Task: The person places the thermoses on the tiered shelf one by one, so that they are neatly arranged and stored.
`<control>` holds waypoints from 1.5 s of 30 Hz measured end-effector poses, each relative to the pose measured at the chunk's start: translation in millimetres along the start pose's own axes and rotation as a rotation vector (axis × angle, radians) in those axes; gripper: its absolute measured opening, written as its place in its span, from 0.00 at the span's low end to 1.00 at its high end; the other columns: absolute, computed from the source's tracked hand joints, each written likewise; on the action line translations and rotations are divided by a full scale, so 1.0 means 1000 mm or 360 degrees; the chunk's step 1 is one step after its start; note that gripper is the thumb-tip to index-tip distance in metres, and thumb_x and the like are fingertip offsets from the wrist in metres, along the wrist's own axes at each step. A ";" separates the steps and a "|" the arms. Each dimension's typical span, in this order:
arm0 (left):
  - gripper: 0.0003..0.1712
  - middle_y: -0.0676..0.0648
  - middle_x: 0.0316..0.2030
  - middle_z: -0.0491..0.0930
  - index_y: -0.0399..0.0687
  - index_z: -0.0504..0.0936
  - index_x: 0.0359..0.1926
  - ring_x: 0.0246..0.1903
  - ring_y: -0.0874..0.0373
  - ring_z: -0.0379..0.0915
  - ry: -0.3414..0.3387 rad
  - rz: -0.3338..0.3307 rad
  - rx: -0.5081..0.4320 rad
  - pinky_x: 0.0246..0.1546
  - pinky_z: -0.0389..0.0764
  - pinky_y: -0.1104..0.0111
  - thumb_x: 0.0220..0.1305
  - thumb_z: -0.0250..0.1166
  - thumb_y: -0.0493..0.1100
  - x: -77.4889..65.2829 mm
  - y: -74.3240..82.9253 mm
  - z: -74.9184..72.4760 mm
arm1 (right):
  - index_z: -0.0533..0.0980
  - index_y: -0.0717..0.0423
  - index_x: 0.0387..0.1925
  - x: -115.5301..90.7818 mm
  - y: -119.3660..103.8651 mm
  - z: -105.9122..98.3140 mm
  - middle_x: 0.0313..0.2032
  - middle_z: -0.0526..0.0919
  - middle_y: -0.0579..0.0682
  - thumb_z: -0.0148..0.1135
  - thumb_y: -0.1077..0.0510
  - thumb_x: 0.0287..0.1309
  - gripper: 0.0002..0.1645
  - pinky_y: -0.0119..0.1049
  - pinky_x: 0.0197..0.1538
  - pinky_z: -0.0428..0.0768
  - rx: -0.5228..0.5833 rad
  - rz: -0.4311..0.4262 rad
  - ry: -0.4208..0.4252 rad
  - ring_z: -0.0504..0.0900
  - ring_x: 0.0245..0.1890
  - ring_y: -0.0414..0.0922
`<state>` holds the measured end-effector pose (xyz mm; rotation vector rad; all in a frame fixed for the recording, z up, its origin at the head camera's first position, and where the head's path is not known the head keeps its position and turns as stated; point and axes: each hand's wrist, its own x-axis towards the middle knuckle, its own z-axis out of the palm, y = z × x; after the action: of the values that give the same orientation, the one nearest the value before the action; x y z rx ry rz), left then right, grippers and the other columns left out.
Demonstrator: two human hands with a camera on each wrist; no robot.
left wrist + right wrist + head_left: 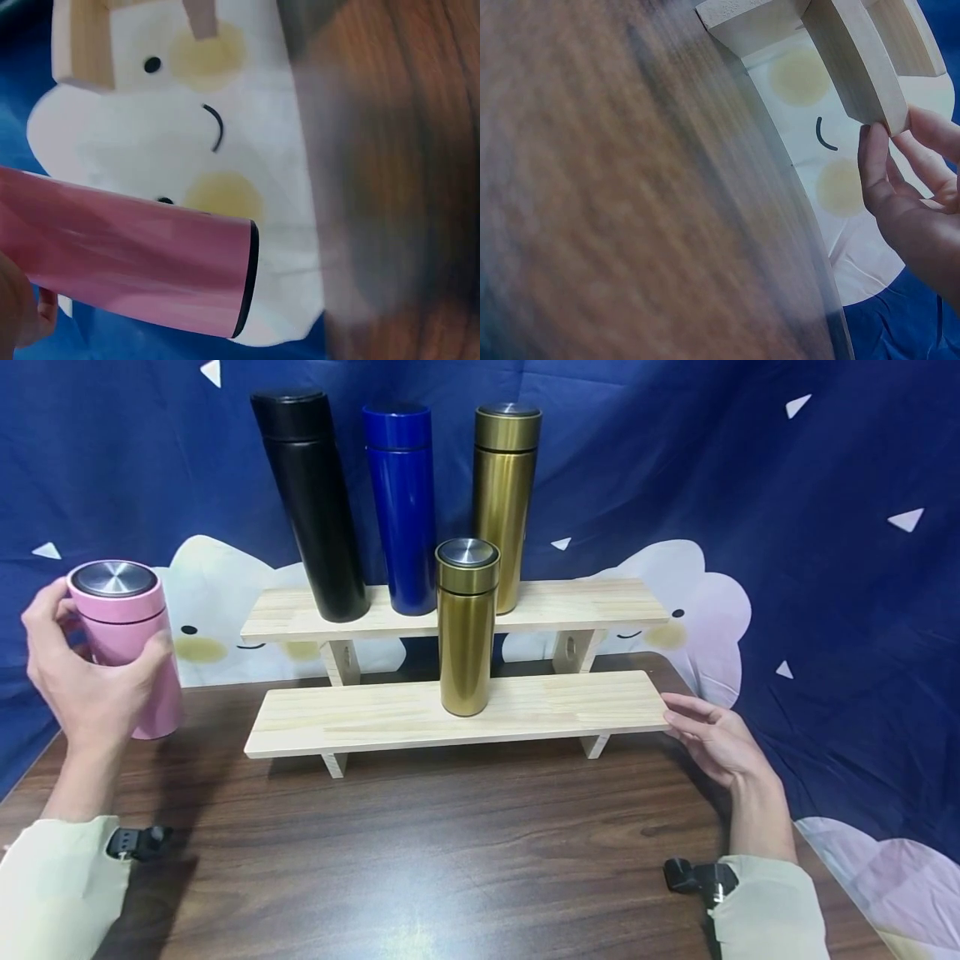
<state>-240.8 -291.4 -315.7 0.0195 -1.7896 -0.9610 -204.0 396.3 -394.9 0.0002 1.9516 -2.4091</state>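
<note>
At the far left my left hand (90,689) grips a pink thermos flask (116,642) round its upper body, thumb on the near side. The flask has a steel-topped lid, and its black base rim shows in the left wrist view. My right hand (716,739) pinches the right end of the lower board of a two-tier wooden shelf (360,718), with fingertips on both faces in the right wrist view. A short gold flask (465,652) stands on that lower board, near its middle.
Upright on the upper board are a tall black flask (311,518), a blue flask (401,518) and a tall gold flask (506,493). The shelf stands on a dark wooden table (465,860). Behind hangs a navy cloth (615,460) with cloud faces.
</note>
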 end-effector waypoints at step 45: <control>0.46 0.50 0.57 0.80 0.46 0.74 0.66 0.51 0.58 0.75 -0.0247 0.0205 -0.0504 0.45 0.74 0.75 0.39 0.78 0.42 -0.046 0.101 0.039 | 0.85 0.52 0.47 0.000 0.003 -0.001 0.40 0.88 0.48 0.59 0.73 0.65 0.17 0.29 0.44 0.81 0.0025 -0.0037 -0.0035 0.86 0.38 0.38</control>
<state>-209.7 -180.0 -294.4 -0.3743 -1.7355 -1.1668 -203.9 396.2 -397.9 -0.0487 1.9337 -2.4280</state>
